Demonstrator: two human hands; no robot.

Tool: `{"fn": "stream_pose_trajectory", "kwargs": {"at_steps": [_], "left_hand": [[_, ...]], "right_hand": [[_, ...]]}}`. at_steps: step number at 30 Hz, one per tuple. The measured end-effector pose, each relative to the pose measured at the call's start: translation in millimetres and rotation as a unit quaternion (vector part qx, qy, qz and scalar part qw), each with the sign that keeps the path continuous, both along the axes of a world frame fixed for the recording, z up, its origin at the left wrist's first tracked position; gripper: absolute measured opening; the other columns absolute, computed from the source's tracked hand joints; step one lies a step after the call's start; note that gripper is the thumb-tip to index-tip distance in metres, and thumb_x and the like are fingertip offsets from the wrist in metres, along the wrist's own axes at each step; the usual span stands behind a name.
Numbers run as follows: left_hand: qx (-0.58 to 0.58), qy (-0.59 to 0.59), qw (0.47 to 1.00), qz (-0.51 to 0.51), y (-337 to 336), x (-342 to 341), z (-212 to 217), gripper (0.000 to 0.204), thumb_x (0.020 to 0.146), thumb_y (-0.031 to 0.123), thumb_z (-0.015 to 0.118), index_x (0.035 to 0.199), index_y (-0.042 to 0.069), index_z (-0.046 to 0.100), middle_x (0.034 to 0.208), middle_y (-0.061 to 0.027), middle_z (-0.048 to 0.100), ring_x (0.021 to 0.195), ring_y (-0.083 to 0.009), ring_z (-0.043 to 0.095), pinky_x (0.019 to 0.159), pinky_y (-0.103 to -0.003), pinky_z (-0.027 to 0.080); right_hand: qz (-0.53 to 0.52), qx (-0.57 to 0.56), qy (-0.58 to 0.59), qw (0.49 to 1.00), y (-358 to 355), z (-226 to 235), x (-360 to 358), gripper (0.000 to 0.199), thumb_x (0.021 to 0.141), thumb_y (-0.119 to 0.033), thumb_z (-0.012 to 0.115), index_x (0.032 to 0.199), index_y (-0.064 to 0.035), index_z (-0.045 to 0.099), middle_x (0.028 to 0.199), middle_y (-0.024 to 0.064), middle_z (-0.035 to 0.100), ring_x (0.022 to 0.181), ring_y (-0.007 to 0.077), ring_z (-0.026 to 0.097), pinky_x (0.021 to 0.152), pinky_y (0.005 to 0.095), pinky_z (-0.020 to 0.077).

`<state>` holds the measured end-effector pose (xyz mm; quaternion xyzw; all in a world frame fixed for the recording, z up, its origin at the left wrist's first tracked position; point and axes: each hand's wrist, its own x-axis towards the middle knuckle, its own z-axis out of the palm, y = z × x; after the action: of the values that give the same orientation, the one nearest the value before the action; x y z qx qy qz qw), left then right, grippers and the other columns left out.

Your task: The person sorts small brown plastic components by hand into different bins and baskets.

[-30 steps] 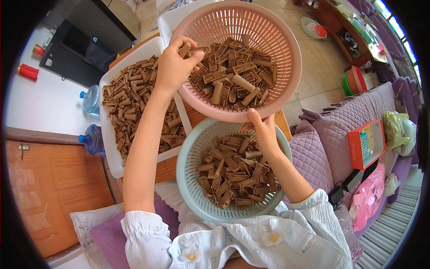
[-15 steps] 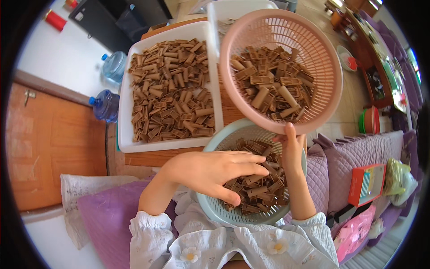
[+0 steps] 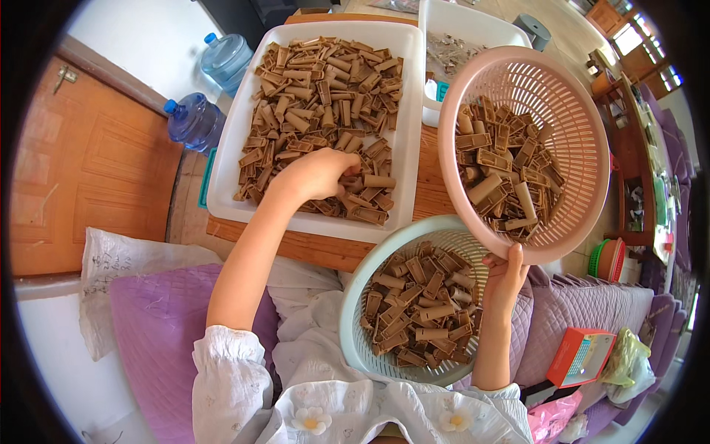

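My left hand (image 3: 319, 176) reaches into the white tray (image 3: 413, 126), its fingers curled down among small brown plastic pieces (image 3: 325, 81), some half-round, others like shallow rectangular shells. Whatever its fingertips grip is hidden by the hand and the pile. At the right, my right hand (image 3: 506, 285) pinches the near rim of a pink slotted basket (image 3: 584, 148), thumb on the rim and fingers underneath. More of the same pieces lie in that tilted basket. Below it, close to my body, a pale green basket (image 3: 351, 325) holds another heap of brown pieces.
Tray and pink basket rest on a wooden table (image 3: 333, 251). Behind them stands a second white bin (image 3: 473, 18) with small scraps. Two blue water bottles (image 3: 196, 122) flank the tray near an orange door (image 3: 89, 177). A quilted purple sofa (image 3: 562, 318) is at the right.
My left hand has gone from above the green basket to the pieces in the white tray, and its fingers have curled. My right hand still holds the pink basket's rim. The view has shifted.
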<state>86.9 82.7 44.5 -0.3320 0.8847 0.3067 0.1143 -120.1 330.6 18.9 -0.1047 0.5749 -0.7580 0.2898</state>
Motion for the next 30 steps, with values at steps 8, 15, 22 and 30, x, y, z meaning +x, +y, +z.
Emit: {"fn": "stream_pose_trajectory", "kwargs": {"at_steps": [8,15,22,30], "left_hand": [[-0.024,0.046,0.999,0.003,-15,0,-2,0.015,0.072,0.005,0.053,0.086,-0.001,0.051,0.085,-0.0134,0.057,0.085,-0.0266,0.055,0.074,-0.034,0.044],[-0.057,0.101,0.992,0.047,-24,-24,-17,0.017,0.072,0.003,0.051,0.089,0.001,0.052,0.088,-0.0101,0.051,0.089,-0.0274,0.052,0.075,-0.035,0.043],[-0.106,-0.063,0.991,-0.060,-29,-31,0,0.027,0.072,0.003,0.049,0.099,0.004,0.048,0.089,-0.0133,0.056,0.086,-0.0279,0.055,0.072,-0.037,0.045],[-0.066,0.101,0.993,-0.009,-37,3,2,0.018,0.075,0.010,0.049,0.091,0.002,0.049,0.073,-0.0158,0.059,0.070,-0.0282,0.058,0.063,-0.038,0.044]], "right_hand": [[0.010,-0.017,-0.002,1.000,2,-4,-2,0.028,0.084,-0.014,0.047,0.105,-0.0020,0.033,0.085,0.0102,0.049,0.062,0.0172,0.051,0.057,0.0290,0.0448],[0.004,-0.014,0.001,1.000,1,-4,-1,0.026,0.084,-0.015,0.047,0.104,-0.0019,0.035,0.087,0.0098,0.049,0.063,0.0173,0.051,0.057,0.0289,0.0450],[0.015,-0.028,0.006,0.999,4,-8,-5,0.025,0.084,-0.016,0.047,0.102,-0.0015,0.037,0.087,0.0102,0.050,0.063,0.0172,0.051,0.057,0.0291,0.0449],[-0.017,-0.022,0.007,1.000,-4,-1,3,0.016,0.086,-0.018,0.045,0.090,-0.0033,0.043,0.078,0.0078,0.052,0.059,0.0142,0.048,0.054,0.0259,0.0411]]}}
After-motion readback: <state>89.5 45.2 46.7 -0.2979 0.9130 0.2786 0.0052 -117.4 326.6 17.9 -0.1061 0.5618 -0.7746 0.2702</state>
